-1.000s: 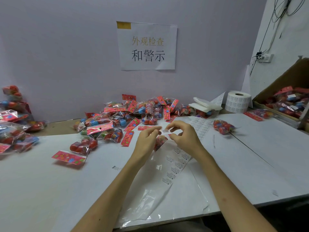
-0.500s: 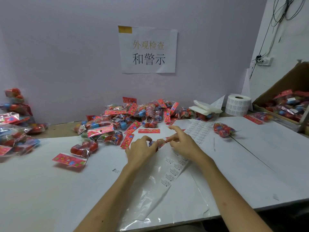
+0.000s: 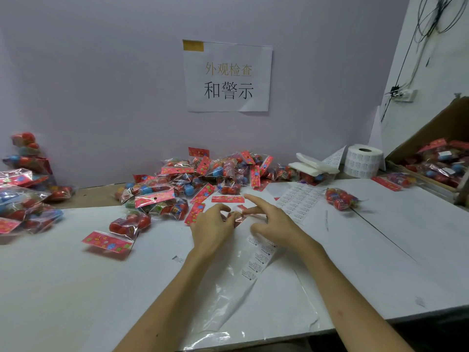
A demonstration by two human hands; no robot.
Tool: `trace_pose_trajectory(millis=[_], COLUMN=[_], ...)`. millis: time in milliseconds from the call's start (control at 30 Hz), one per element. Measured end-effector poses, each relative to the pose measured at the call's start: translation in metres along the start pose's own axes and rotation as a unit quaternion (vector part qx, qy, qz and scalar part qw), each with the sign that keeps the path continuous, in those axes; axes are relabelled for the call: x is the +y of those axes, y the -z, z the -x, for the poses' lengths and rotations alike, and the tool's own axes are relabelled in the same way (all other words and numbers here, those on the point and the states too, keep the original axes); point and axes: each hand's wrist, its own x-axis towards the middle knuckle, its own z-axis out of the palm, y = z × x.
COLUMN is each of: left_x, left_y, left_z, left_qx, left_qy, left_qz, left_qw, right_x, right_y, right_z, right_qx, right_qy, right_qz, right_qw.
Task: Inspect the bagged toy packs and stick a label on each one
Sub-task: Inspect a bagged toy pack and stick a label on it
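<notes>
Pinching toy pack [image 3: 237, 217] from its left, left hand [image 3: 212, 226] — right hand [image 3: 275, 223] (fingers [image 3: 256, 202] straight) presses opposite side

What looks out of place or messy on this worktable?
The clear plastic sheet lies wrinkled, reaching the front edge of the table. One toy pack sits alone on the right, apart from the main pile.

— How do we hold our left hand [image 3: 213, 226]?
— We keep it palm down with the fingers curled, and it pinches a pack [image 3: 237, 217].
— And our right hand [image 3: 275, 222]?
— It is just beside the left. The fingers are straight and spread, the index points forward, and the thumb is apart. Both our forearms are bare.
</notes>
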Motion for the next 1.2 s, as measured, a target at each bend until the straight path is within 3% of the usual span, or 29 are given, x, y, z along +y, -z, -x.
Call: trace_pose_trajectory(millis=[167, 300, 400, 533, 633, 767, 1000, 1200], left_x=[0.005, 0.007, 0.011, 0.012, 0.013, 0.017, 0.024, 0.028], left_y=[0.009, 0.013, 0.015, 0.02, 0.023, 0.024, 0.024, 0.025], left_z=[-0.001, -0.003, -0.004, -0.008, -0.008, -0.006, 0.0, 0.004], left_qx=[0.155, 0.195, 0.154, 0.069, 0.04, -0.001, -0.055, -0.084], left_qy=[-0.017, -0.013, 0.057, 0.158, 0.179, 0.144, 0.109, 0.084], left_qz=[0.096, 0.205, 0.34, 0.483, 0.556, 0.624, 0.643, 0.647], left_qw=[0.983, 0.959, 0.926, 0.858, 0.81, 0.768, 0.756, 0.753], right_x=[0.003, 0.002, -0.003, -0.009, -0.013, -0.014, -0.015, -0.015], right_y=[-0.004, -0.001, 0.006, 0.014, 0.018, 0.022, 0.019, 0.016], right_z=[-0.003, -0.005, -0.005, -0.004, -0.004, 0.0, 0.004, 0.005], right_qx=[0.031, 0.096, 0.125, 0.079, 0.006, -0.05, -0.129, -0.147], right_qy=[0.019, 0.044, 0.054, 0.025, -0.004, -0.016, -0.013, -0.016], right_qz=[-0.003, -0.033, -0.118, -0.308, -0.434, -0.536, -0.615, -0.59], right_qw=[0.999, 0.994, 0.984, 0.948, 0.901, 0.843, 0.778, 0.794])
